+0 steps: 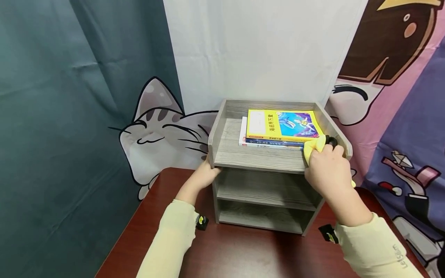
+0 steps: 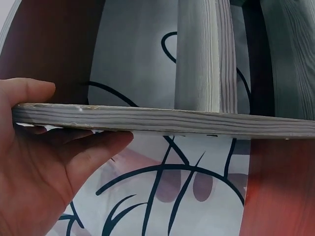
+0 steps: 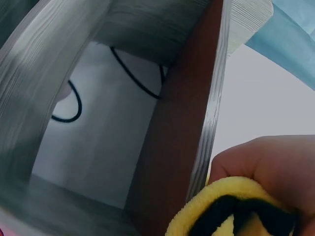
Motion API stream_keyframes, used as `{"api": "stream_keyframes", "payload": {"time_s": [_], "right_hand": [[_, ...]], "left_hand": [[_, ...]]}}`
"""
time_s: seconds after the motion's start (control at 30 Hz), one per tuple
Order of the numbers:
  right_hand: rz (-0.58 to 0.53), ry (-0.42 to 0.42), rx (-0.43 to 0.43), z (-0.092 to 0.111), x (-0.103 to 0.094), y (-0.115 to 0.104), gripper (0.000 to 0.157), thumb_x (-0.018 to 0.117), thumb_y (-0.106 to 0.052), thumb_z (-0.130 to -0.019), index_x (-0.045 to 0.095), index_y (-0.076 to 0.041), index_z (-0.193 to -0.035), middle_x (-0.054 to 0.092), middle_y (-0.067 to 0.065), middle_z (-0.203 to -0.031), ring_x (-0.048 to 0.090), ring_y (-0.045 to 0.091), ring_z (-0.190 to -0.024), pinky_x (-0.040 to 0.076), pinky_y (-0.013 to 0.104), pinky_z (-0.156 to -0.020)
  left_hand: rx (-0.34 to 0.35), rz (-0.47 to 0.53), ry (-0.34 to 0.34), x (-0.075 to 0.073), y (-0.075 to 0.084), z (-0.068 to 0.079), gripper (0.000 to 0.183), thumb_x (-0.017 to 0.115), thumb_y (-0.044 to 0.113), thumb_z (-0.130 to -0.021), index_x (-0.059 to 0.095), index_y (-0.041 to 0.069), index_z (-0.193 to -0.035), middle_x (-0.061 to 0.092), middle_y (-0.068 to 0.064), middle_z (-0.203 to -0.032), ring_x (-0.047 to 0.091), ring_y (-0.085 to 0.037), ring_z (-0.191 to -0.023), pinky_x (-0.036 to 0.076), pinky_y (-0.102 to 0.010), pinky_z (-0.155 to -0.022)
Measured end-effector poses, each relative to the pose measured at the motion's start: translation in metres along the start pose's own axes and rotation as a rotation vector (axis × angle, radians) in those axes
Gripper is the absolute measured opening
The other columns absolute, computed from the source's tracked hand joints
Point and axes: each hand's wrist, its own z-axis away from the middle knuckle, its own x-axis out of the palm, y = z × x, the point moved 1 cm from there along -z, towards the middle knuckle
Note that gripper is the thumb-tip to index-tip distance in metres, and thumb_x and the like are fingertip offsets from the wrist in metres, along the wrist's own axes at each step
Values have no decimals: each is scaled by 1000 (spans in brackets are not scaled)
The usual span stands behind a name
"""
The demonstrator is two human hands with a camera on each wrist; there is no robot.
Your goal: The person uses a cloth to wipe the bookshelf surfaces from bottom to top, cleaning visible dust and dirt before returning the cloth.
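Observation:
A small grey wood-grain desktop shelf (image 1: 265,189) stands on a dark red table, with a raised-edge top tray and open compartments below. My left hand (image 1: 203,173) grips its left side panel just under the tray. In the left wrist view, the thumb of the left hand (image 2: 44,162) lies on one face of the panel (image 2: 162,120) and the fingers on the other. My right hand (image 1: 330,170) holds a fluffy yellow cloth (image 1: 314,146) with black parts at the tray's front right corner. The right wrist view shows this yellow cloth (image 3: 221,191) bunched beside the panel edge.
A stack of several books lies in the tray, a yellow picture-covered book (image 1: 283,124) uppermost. Table surface (image 1: 240,255) extends in front of the shelf. Behind hang printed curtains, a cat figure (image 1: 153,135) at left. Small black wrist devices (image 1: 201,222) sit by both sleeves.

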Motion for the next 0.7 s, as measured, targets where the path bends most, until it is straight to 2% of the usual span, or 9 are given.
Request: {"api": "stream_keyframes", "payload": {"time_s": [0.2,0.5,0.7], "right_hand": [[-56,-42,69,-5,-1,-5,23,59,-5,-68,51,15,-75,38,33,-73,37,48,-72,32,47,-38],[-82,-28,61,-6,2,-22,24,63,-8,-70,54,14,-77,38,31,-74,36,43,-71,33,44,-39],[-84,-58,58,-7,4,-42,30,67,-11,-70,56,15,-80,42,31,-77,39,42,-74,38,48,-53]], "left_hand": [[33,-19,8,-6,6,-2,72,51,15,-90,10,10,-149,28,-18,-146,30,-32,-131,26,-48,-103],[29,-3,24,-2,2,-1,73,51,12,-88,11,4,-148,31,-22,-144,33,-33,-129,28,-48,-101],[18,8,14,1,1,2,72,51,15,-89,11,7,-148,28,-18,-146,30,-31,-131,27,-48,-102]]}}
